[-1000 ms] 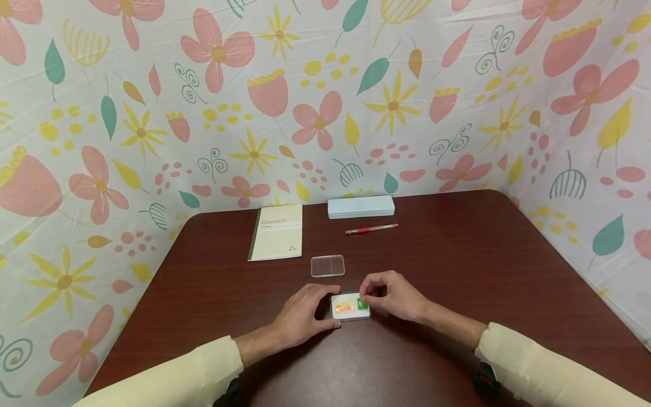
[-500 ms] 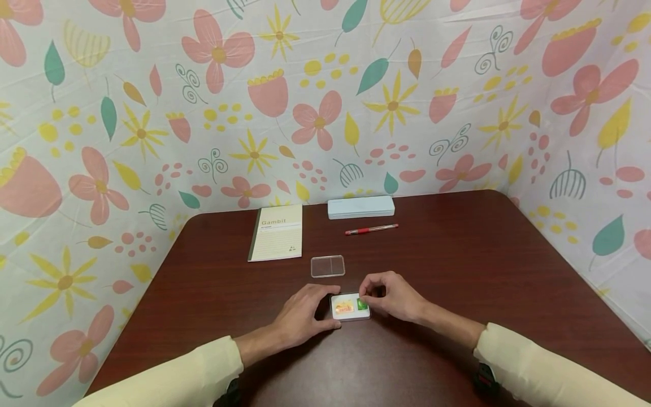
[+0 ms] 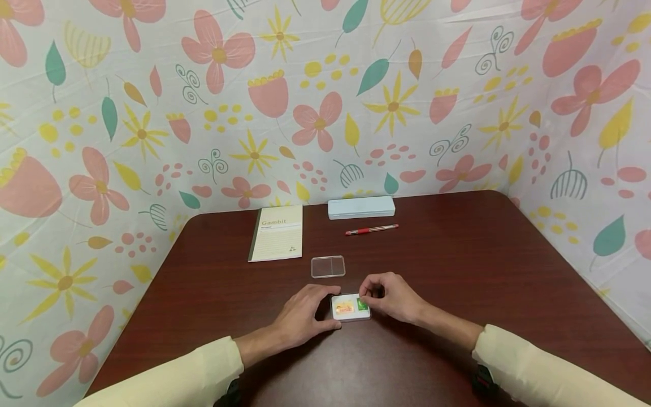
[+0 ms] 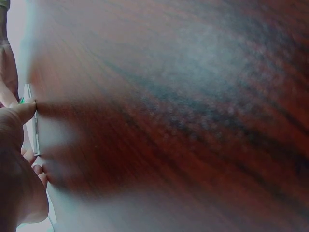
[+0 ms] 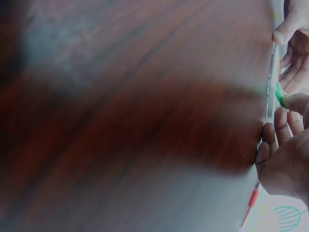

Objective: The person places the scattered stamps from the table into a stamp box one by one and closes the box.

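Steadying the small white case (image 3: 352, 317) on the counter (image 3: 432, 254), the left hand (image 3: 304, 312) grips its left end between thumb and fingers, across the near and far edges. The right hand (image 3: 396, 298) pinches the green piece (image 5: 279, 93) at the case's right end; it looks tilted up in the right wrist view, though whether it is fully free I cannot tell. The orange piece (image 3: 344, 307) lies in the case, to its left. The clear cover (image 3: 328, 267) rests apart, beyond the case. Working the green piece seems the step in hand; the next move likely calls for a light, precise pinch.
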Motion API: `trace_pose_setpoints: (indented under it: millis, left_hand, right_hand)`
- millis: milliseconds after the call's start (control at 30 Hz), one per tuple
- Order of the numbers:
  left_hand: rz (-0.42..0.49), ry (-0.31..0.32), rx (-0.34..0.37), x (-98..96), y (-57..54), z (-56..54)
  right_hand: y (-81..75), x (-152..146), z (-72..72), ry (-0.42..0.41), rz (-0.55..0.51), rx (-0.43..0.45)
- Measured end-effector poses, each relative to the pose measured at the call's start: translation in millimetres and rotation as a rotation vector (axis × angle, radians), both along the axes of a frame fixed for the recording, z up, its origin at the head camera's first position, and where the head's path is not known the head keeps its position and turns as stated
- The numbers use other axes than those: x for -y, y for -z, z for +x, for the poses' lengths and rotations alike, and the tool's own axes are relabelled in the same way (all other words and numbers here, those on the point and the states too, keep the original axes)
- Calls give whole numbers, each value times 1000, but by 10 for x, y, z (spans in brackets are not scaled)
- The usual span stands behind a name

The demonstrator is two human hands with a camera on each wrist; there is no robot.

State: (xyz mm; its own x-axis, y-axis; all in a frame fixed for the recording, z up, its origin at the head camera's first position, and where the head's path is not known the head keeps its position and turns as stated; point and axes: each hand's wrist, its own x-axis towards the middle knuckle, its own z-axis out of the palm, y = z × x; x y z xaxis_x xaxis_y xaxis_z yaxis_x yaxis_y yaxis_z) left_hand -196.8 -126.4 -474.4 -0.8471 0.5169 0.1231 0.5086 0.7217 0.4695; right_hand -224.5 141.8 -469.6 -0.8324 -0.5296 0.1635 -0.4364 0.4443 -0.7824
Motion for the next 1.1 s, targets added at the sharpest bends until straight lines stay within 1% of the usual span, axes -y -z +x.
trace_pose_setpoints:
  millis: [300, 567, 800, 1100]
  left_hand:
    - [-5, 3, -18, 0, 0, -6]
    - [-3, 5, -26, 5, -2, -12]
    - [-3, 6, -7, 5, -4, -13]
    - [7, 9, -12, 8, 2, -3]
  right_hand:
    - [34, 13, -5, 15, 22, -37]
    - [55, 28, 8, 60, 44, -95]
    - [61, 42, 14, 72, 58, -98]
    - [67, 63, 24, 79, 67, -123]
